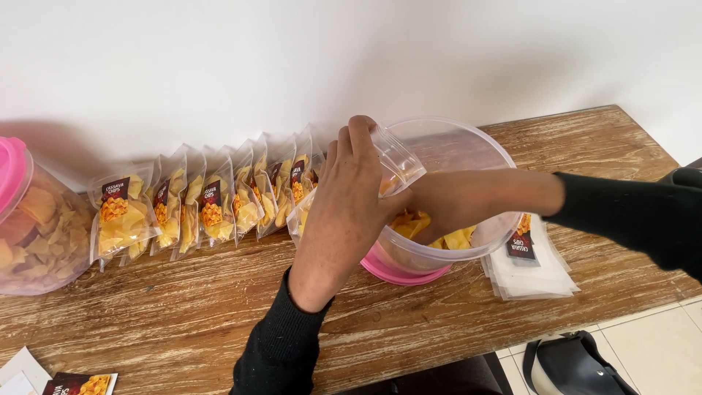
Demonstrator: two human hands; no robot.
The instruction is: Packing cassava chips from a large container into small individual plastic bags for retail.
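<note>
At a wooden table (pixel 219 307), left hand (pixel 351 190) clamps a clear pouch (pixel 398 157) open; right hand (pixel 439 208), grip hidden, scoops chips (pixel 457 238) just below; holding the mouth wide looks wise.

There's a row of filled clear pouches (pixel 208 197) with dark red-and-orange labels leaning along the wall, a stack of flat empty ones (pixel 530 267) at the right by the tub, another clear pouch (pixel 398 157) held open at its rim, and loose label cards (pixel 77 384) bottom left.
</note>
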